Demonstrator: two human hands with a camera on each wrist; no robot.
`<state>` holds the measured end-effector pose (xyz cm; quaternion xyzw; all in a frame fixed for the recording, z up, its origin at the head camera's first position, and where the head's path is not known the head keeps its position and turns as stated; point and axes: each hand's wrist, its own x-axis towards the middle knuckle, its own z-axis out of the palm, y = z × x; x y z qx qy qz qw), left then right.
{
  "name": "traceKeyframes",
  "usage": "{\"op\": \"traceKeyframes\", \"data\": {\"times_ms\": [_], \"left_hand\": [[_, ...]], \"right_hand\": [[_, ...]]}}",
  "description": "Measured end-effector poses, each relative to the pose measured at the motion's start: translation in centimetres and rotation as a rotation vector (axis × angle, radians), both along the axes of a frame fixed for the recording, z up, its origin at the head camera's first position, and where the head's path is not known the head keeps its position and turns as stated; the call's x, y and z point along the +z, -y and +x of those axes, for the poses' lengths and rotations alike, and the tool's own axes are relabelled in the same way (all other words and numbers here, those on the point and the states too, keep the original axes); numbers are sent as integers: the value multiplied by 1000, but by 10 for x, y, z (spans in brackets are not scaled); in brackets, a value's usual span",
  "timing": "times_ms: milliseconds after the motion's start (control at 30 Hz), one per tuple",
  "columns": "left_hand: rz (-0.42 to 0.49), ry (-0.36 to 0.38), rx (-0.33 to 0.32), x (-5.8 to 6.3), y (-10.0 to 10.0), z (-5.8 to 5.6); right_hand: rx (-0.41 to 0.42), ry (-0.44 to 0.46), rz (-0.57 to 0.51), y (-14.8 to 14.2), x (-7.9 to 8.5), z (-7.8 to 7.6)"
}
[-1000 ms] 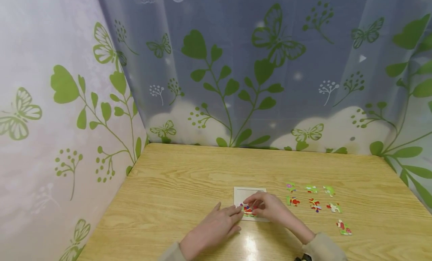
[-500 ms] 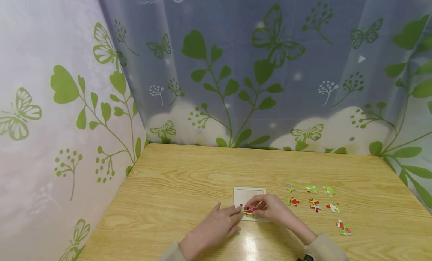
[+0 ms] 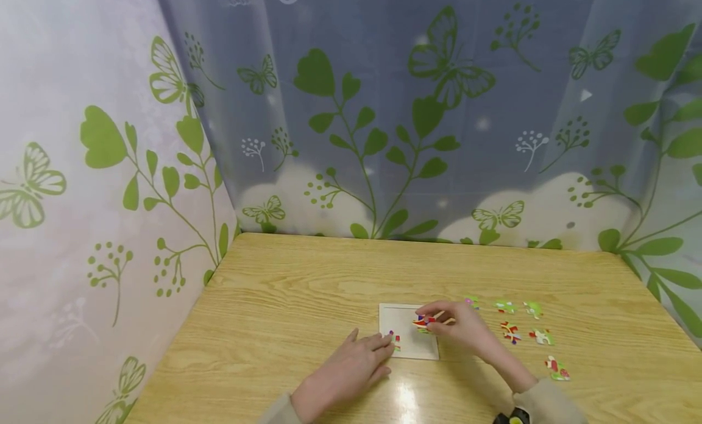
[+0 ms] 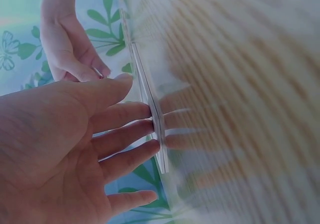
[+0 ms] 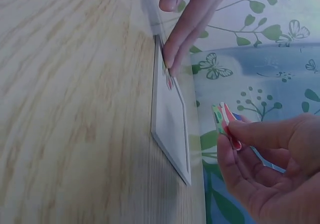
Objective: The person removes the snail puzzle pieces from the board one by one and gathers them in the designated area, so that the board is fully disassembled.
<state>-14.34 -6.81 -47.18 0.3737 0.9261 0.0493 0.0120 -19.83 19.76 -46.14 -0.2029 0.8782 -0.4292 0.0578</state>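
A shallow square puzzle tray [image 3: 403, 317] with a pale bare base lies on the table. My left hand [image 3: 351, 360] rests its straight fingertips on the tray's near left part, at a small colourful puzzle piece [image 3: 397, 342] partly hidden under them. In the left wrist view, those fingers [image 4: 125, 134] reach the tray's edge. My right hand [image 3: 463, 329] pinches another puzzle piece [image 3: 422, 324], red with blue, yellow and green, over the tray's right side. From the right wrist view, this held piece [image 5: 226, 126] is tilted between thumb and fingers, apart from the tray.
Several loose puzzle pieces lie in rows to the right, among them a green one [image 3: 533, 309], a red and blue one [image 3: 510, 332] and a red and white one [image 3: 557, 368]. My right hand covers part of that area. A patterned curtain [image 3: 373, 137] hangs behind the wooden table [image 3: 296, 278].
My right hand has lifted the red puzzle piece from the tray's lower part and moved up and right with it, baring the tray's base there. My left hand has stayed put.
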Motion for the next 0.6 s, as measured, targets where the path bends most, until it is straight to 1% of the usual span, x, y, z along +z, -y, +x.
{"op": "traceKeyframes", "data": {"times_ms": [67, 133, 367, 600], "left_hand": [[-3, 2, 2, 0, 0, 0], [-2, -1, 1, 0, 0, 0], [22, -4, -7, -2, 1, 0], [12, 2, -1, -1, 0, 0]], "right_hand": [[7, -14, -1, -6, 1, 1], [1, -9, -5, -13, 4, 2], [-54, 63, -20, -39, 6, 10], [-123, 60, 19, -69, 9, 20]]}}
